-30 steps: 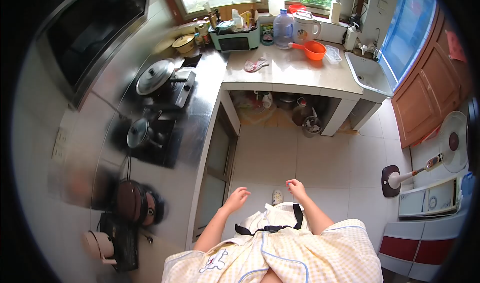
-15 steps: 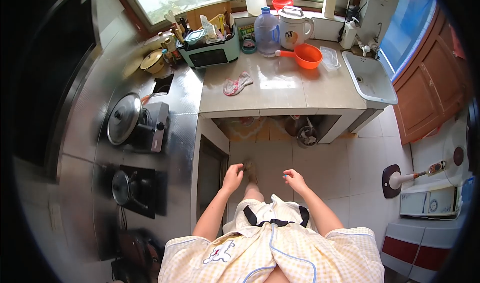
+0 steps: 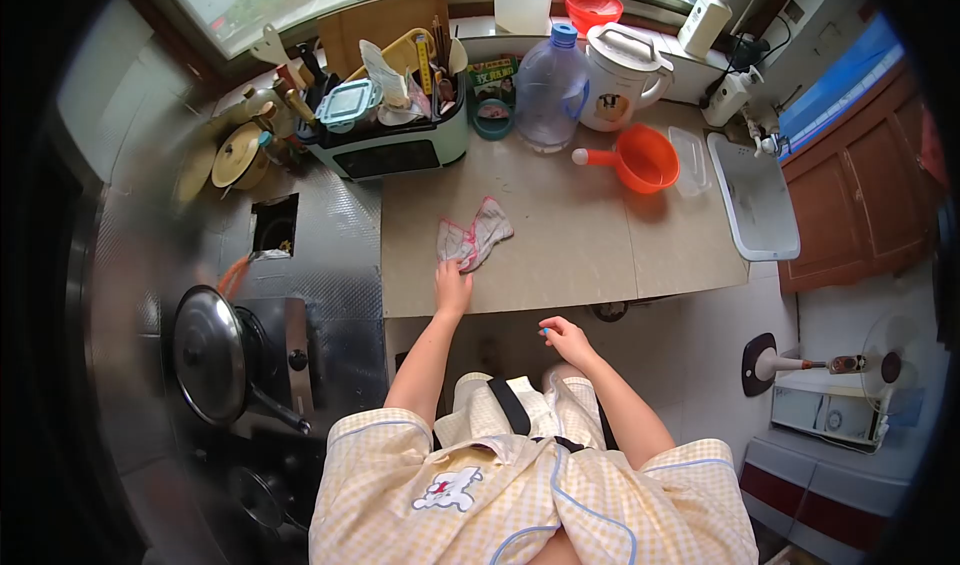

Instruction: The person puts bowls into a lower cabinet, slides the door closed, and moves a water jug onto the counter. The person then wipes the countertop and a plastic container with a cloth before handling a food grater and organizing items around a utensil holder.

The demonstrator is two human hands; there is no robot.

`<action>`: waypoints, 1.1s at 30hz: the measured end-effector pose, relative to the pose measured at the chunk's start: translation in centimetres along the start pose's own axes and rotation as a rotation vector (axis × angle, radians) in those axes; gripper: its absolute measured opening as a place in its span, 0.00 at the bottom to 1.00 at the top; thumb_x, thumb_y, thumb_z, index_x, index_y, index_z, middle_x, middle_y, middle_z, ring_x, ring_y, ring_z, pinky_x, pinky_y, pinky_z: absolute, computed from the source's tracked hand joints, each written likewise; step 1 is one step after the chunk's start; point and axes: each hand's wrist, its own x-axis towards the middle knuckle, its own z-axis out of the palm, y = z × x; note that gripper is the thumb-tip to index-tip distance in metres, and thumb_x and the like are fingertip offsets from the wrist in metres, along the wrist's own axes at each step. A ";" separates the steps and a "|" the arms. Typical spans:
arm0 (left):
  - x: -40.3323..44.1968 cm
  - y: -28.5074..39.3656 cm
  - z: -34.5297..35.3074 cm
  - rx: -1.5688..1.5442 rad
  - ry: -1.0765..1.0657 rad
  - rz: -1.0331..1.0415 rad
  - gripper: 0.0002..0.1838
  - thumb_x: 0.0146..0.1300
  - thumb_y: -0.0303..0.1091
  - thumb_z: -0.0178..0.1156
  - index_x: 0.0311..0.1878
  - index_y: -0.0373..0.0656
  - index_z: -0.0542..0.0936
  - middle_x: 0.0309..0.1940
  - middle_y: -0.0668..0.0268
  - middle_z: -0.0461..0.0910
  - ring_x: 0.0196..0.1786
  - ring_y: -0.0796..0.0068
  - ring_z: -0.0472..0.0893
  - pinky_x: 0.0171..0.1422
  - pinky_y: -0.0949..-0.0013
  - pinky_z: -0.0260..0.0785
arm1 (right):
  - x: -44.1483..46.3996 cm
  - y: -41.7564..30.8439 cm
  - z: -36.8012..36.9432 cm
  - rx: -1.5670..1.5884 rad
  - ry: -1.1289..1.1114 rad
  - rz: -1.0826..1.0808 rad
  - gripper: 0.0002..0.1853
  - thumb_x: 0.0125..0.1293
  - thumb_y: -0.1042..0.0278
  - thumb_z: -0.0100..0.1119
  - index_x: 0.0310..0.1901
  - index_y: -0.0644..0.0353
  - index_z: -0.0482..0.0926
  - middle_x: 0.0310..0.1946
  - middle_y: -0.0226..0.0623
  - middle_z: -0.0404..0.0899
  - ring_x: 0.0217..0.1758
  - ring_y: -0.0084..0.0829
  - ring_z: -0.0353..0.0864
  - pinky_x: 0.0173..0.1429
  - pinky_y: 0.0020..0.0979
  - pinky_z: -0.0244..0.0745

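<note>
A crumpled white and pink cloth (image 3: 476,235) lies on the beige counter (image 3: 560,265) near its front left part. My left hand (image 3: 453,287) reaches over the counter's front edge, its fingertips at the lower edge of the cloth; whether they grip it cannot be made out. My right hand (image 3: 567,340) hangs in front of the counter, away from any object, with its fingers curled together and nothing visible in them.
Behind the cloth stand a green rack (image 3: 400,153) of utensils, a large blue bottle (image 3: 550,90), a white jug (image 3: 612,80) and an orange ladle (image 3: 645,160). A sink (image 3: 755,200) is at the right. On the left is a lidded pan (image 3: 210,355).
The counter is now nearer. My left hand has moved forward from below the counter to the cloth. My right hand stays in front of the counter.
</note>
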 end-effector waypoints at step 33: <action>12.1 -0.4 -20.2 -0.090 0.173 0.375 0.03 0.43 0.27 0.54 0.19 0.44 0.70 0.20 0.69 0.73 0.26 0.71 0.68 0.35 0.69 0.56 | 24.5 -23.4 3.7 -0.358 -0.065 -0.954 0.22 0.49 0.80 0.53 0.46 0.44 0.77 0.51 0.35 0.68 0.48 0.36 0.73 0.48 0.32 0.71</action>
